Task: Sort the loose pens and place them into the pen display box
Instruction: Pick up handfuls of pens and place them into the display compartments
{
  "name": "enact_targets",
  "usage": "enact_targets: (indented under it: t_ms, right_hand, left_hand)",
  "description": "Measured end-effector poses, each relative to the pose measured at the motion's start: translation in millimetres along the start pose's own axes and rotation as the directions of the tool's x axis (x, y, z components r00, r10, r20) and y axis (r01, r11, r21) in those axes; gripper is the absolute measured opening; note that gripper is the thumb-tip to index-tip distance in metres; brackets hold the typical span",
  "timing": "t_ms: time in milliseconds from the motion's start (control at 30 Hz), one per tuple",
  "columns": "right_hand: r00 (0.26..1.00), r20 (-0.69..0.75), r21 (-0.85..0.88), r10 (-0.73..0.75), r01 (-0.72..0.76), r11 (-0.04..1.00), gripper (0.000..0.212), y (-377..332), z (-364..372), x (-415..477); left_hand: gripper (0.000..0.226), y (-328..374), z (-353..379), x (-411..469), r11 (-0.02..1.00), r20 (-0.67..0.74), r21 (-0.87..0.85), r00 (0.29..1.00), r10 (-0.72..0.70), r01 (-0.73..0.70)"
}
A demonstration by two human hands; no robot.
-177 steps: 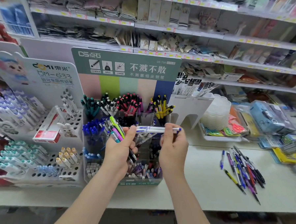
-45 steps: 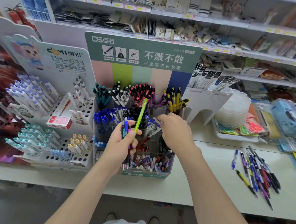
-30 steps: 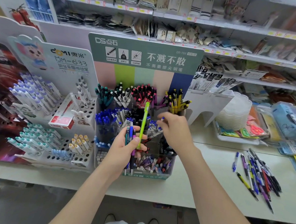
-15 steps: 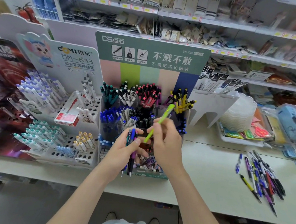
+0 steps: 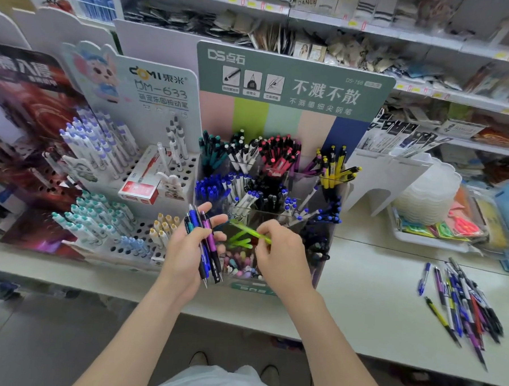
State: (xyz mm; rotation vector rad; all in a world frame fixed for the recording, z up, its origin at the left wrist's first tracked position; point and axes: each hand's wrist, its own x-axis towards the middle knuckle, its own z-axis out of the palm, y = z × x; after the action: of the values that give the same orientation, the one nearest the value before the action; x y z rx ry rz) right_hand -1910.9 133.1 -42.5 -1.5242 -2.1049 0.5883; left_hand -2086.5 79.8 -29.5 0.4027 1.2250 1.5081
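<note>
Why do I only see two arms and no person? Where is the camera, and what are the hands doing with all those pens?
There is no machine here. The camera sits on a person's head and looks down, so you see only their arms and hands. This is the only view. The left hand holds a bunch of pens, blue, purple and dark. The fingers of the right hand pinch a lime green pen over the pen display box, whose clear compartments hold pens grouped mostly by colour. On the white counter, off to the right, lies a pile of loose pens not yet sorted.
</note>
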Motion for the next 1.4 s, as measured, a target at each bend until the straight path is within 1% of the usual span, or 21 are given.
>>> enact_targets:
  t_ms: [100, 167, 233, 267, 300, 367, 433, 467, 500, 567, 633, 767, 833, 900, 967, 1033, 1100, 1167, 1233, 1300, 1400]
  right_hand:
    - [0.992, -0.114, 0.084, -0.043, 0.053, 0.995, 0.008, -5, 10, 10]
    - [0.984, -0.134, 0.070, -0.114, 0.124, 0.990, 0.010, -7, 17, 17]
    - [0.974, -0.031, -0.103, -0.225, 0.221, 0.970, 0.014, -7, 28, 21]
    - [0.970, 0.032, -0.193, -0.239, 0.241, 0.951, 0.019, -7, 32, 20]
    - [0.971, 0.046, -0.236, -0.236, 0.240, 0.942, 0.023, -8, 34, 18]
    - [0.969, -0.089, -0.146, -0.229, 0.215, 0.966, 0.025, -13, 31, 9]
    - [0.966, -0.237, 0.138, -0.098, 0.134, 0.981, 0.014, -26, 22, -6]
    - [0.970, -0.244, 0.287, -0.017, 0.089, 0.954, 0.005, -33, 18, -14]
    - [0.975, -0.218, 0.384, 0.048, 0.040, 0.922, 0.009, -40, 15, -21]
    - [0.990, -0.105, 0.432, 0.091, -0.038, 0.901, 0.015, -47, 17, -32]
    - [0.994, -0.021, 0.455, 0.111, -0.090, 0.886, 0.012, -47, 22, -37]
    - [0.990, 0.042, 0.468, 0.131, -0.136, 0.873, 0.008, -42, 13, -31]
    - [0.986, 0.118, 0.451, 0.122, -0.162, 0.878, 0.013, -41, 2, -30]
    - [0.980, 0.132, 0.450, 0.150, -0.194, 0.872, 0.024, -44, -12, -27]
    - [0.976, 0.077, 0.519, 0.204, -0.214, 0.828, 0.047, -46, -30, -20]
    - [0.972, -0.053, 0.538, 0.227, -0.164, 0.827, 0.066, -45, -46, -9]
    - [0.945, -0.222, 0.514, 0.238, -0.094, 0.853, 0.069, -40, -60, 7]
    - [0.885, -0.377, 0.483, 0.273, -0.064, 0.873, 0.072, -33, -75, 25]
    - [0.823, -0.503, 0.433, 0.263, -0.022, 0.901, 0.080, -29, -92, 45]
    - [0.792, -0.580, 0.360, 0.192, 0.038, 0.932, 0.074, -25, -106, 63]
    - [0.781, -0.624, 0.230, 0.024, 0.154, 0.961, 0.054, -17, -112, 88]
  left_hand:
    - [0.046, 1, -2, -4, 0.998, 0.048, 0.061, 0.999, 0.003, -0.006]
    - [0.047, 1, -3, -7, 0.996, 0.089, 0.086, 0.996, 0.008, -0.016]
    - [0.049, 1, -4, -8, 0.997, 0.121, 0.075, 0.993, 0.007, -0.016]
    - [0.050, 1, -5, -9, 0.998, 0.134, 0.060, 0.991, 0.002, -0.010]
    - [0.051, 2, -5, -10, 0.999, 0.144, 0.043, 0.990, -0.003, -0.003]
    - [0.051, 4, -5, -11, 1.000, 0.165, 0.008, 0.986, -0.014, 0.013]
    - [0.048, 7, -4, -11, 0.999, 0.182, -0.017, 0.983, -0.028, 0.032]
    - [0.047, 8, -4, -11, 0.999, 0.183, -0.022, 0.982, -0.038, 0.043]
    - [0.045, 9, -3, -10, 0.998, 0.183, -0.022, 0.982, -0.047, 0.052]
    - [0.043, 8, 0, -7, 0.998, 0.181, -0.003, 0.981, -0.067, 0.068]
    - [0.043, 8, 3, -5, 0.997, 0.188, 0.037, 0.979, -0.080, 0.074]
    - [0.044, 11, 9, -5, 0.991, 0.234, 0.125, 0.970, -0.065, 0.036]
    - [0.042, 15, 13, -4, 0.991, 0.233, 0.127, 0.971, -0.061, 0.032]
    - [0.040, 18, 19, -1, 0.994, 0.214, 0.111, 0.976, -0.048, 0.024]
    - [0.039, 21, 26, 1, 0.996, 0.186, 0.092, 0.982, -0.034, 0.017]
    - [0.037, 24, 34, 3, 0.998, 0.162, 0.051, 0.986, -0.030, 0.022]
    - [0.037, 27, 44, 1, 0.999, 0.161, -0.004, 0.986, -0.035, 0.036]
    - [0.039, 28, 53, 0, 0.997, 0.167, -0.051, 0.985, -0.045, 0.054]
    - [0.038, 28, 61, 1, 0.994, 0.180, -0.078, 0.982, -0.057, 0.072]
    - [0.037, 28, 69, 0, 0.991, 0.196, -0.099, 0.978, -0.072, 0.093]
    - [0.034, 30, 78, -1, 0.980, 0.217, -0.148, 0.971, -0.099, 0.133]
